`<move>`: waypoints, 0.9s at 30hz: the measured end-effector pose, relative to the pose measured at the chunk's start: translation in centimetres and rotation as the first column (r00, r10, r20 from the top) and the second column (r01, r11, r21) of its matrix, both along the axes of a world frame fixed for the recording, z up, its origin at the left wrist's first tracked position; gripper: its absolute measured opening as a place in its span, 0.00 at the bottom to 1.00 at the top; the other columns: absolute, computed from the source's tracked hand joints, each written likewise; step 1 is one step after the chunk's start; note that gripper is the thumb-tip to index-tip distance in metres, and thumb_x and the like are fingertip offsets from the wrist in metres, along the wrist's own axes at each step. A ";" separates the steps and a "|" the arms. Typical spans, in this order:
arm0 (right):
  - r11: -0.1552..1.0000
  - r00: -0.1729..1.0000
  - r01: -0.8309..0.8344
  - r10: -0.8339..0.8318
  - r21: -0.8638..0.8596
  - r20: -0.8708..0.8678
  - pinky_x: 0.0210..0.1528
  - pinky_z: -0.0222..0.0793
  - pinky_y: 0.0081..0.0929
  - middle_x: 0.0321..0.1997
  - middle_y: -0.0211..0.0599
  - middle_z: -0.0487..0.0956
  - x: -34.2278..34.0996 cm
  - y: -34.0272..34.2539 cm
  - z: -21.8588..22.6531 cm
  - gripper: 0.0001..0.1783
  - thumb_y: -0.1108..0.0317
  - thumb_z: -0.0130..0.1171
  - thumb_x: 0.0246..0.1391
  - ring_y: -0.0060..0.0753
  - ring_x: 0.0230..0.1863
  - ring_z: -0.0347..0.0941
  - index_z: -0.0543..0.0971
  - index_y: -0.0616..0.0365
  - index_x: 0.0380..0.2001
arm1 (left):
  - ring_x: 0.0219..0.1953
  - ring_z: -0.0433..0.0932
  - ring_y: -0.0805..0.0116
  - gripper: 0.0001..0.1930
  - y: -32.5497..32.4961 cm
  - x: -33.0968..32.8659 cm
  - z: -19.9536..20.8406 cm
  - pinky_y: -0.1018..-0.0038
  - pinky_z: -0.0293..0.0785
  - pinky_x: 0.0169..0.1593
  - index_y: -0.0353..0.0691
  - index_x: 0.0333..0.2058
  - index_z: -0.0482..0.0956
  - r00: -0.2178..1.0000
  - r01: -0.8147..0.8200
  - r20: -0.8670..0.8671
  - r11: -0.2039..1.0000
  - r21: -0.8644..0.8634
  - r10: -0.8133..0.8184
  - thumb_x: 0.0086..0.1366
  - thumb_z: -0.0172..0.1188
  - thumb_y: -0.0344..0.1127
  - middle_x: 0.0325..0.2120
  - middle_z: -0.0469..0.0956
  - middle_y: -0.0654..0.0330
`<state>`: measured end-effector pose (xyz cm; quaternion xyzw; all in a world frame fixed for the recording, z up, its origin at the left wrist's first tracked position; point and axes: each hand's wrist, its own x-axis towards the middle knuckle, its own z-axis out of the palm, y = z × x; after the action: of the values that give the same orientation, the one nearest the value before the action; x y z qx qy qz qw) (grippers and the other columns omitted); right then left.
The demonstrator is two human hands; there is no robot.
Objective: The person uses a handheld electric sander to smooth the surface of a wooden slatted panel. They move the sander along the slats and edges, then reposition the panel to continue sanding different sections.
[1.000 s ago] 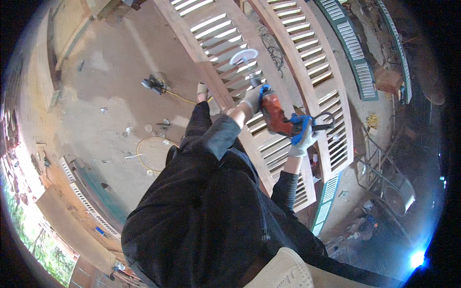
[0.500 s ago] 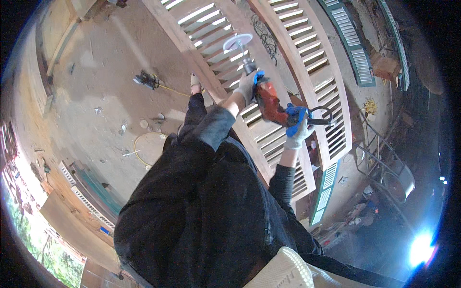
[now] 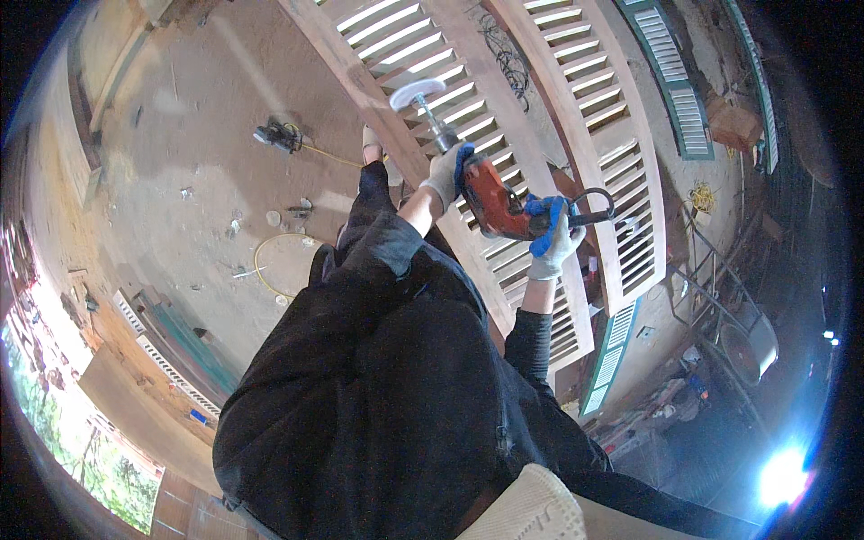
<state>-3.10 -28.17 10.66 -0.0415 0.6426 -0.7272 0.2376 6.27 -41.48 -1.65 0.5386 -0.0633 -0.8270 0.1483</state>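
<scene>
Both my gloved hands hold an orange-red power drill (image 3: 490,200). A thin shaft in its chuck carries a round, pale sanding disc (image 3: 416,93). My left hand (image 3: 443,176), in a grey and blue glove, wraps round the front of the drill near the chuck. Gripping the rear handle is my right hand (image 3: 555,239), gloved the same way, with the dark cord looping out behind it. Beneath the drill lies a bare wooden louvred shutter (image 3: 358,94). The disc is over its near side rail; whether they touch I cannot tell.
A second louvred shutter (image 3: 615,137) lies to the right, with green shutters (image 3: 667,67) beyond. On the floor at left are a dark power tool (image 3: 277,137) and a yellow cord (image 3: 261,259). A metal-framed barrow (image 3: 761,346) stands at right. Coiled black cable (image 3: 504,58) lies between the shutters.
The drill and its disc have moved left and slightly toward me, the disc now nearer the shutter's side rail. Both hands keep their hold. The whole view has shifted a little.
</scene>
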 end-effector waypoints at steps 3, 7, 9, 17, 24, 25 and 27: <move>0.989 0.993 0.111 -0.108 -0.098 0.037 0.29 0.73 0.34 0.21 0.43 0.76 -0.2 0.9 -0.7 0.06 0.74 0.53 0.50 0.35 0.21 0.74 0.72 0.66 0.24 | 0.22 0.74 0.69 0.10 0.1 -1.6 0.5 0.70 0.72 0.25 0.43 0.28 0.77 0.985 0.060 0.162 0.997 0.040 -0.066 0.50 0.63 0.41 0.22 0.75 0.62; 0.990 0.990 0.053 -0.069 -0.134 -0.121 0.34 0.73 0.38 0.20 0.42 0.75 0.1 1.2 -1.5 0.06 0.73 0.52 0.51 0.37 0.22 0.73 0.72 0.66 0.24 | 0.21 0.73 0.70 0.10 -1.1 -3.3 0.6 0.70 0.71 0.24 0.44 0.29 0.76 0.999 0.024 -0.030 0.999 -0.041 -0.025 0.50 0.63 0.41 0.22 0.75 0.64; 0.990 0.990 0.141 -0.141 -0.015 -0.018 0.32 0.74 0.33 0.24 0.40 0.76 0.1 -0.2 0.1 0.03 0.77 0.54 0.48 0.32 0.23 0.73 0.72 0.65 0.27 | 0.21 0.72 0.70 0.10 -1.3 -2.0 1.5 0.70 0.70 0.23 0.45 0.29 0.76 0.996 0.086 0.007 0.996 0.008 -0.086 0.50 0.62 0.42 0.20 0.73 0.64; 0.989 0.992 0.124 -0.125 -0.083 -0.016 0.29 0.74 0.30 0.27 0.41 0.77 1.7 1.8 -1.8 0.06 0.77 0.55 0.49 0.32 0.23 0.75 0.72 0.65 0.32 | 0.21 0.73 0.69 0.12 -0.6 -1.1 0.7 0.67 0.71 0.25 0.45 0.28 0.76 0.991 0.118 0.056 0.993 0.006 -0.118 0.48 0.64 0.43 0.22 0.75 0.63; 0.984 0.995 -0.045 0.028 -0.173 -0.101 0.35 0.73 0.36 0.22 0.42 0.75 2.3 2.5 0.6 0.05 0.72 0.56 0.49 0.36 0.25 0.74 0.74 0.64 0.25 | 0.24 0.76 0.66 0.10 0.9 -0.1 -2.0 0.69 0.74 0.29 0.39 0.29 0.74 0.993 -0.086 -0.085 0.996 -0.008 0.085 0.54 0.59 0.38 0.22 0.74 0.60; 0.969 0.988 -0.043 0.006 -0.241 -0.152 0.35 0.73 0.37 0.21 0.42 0.75 1.9 3.4 1.2 0.06 0.71 0.55 0.49 0.37 0.25 0.74 0.74 0.64 0.24 | 0.24 0.75 0.67 0.09 1.4 -1.7 2.2 0.70 0.74 0.29 0.39 0.29 0.75 0.993 -0.077 -0.099 0.986 -0.147 0.063 0.54 0.59 0.37 0.22 0.74 0.61; 0.981 0.976 -0.028 -0.015 -0.193 -0.218 0.37 0.73 0.41 0.20 0.43 0.75 1.2 3.6 1.6 0.09 0.70 0.52 0.51 0.38 0.24 0.74 0.74 0.65 0.22 | 0.23 0.75 0.68 0.07 0.4 -2.5 5.3 0.71 0.74 0.30 0.41 0.28 0.75 0.987 0.033 -0.155 0.992 -0.119 -0.051 0.52 0.61 0.36 0.22 0.74 0.61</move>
<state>-1.88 -24.54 12.21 -0.1462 0.5903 -0.7770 0.1628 3.81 -41.04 3.60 0.4606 -0.1106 -0.8648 0.1662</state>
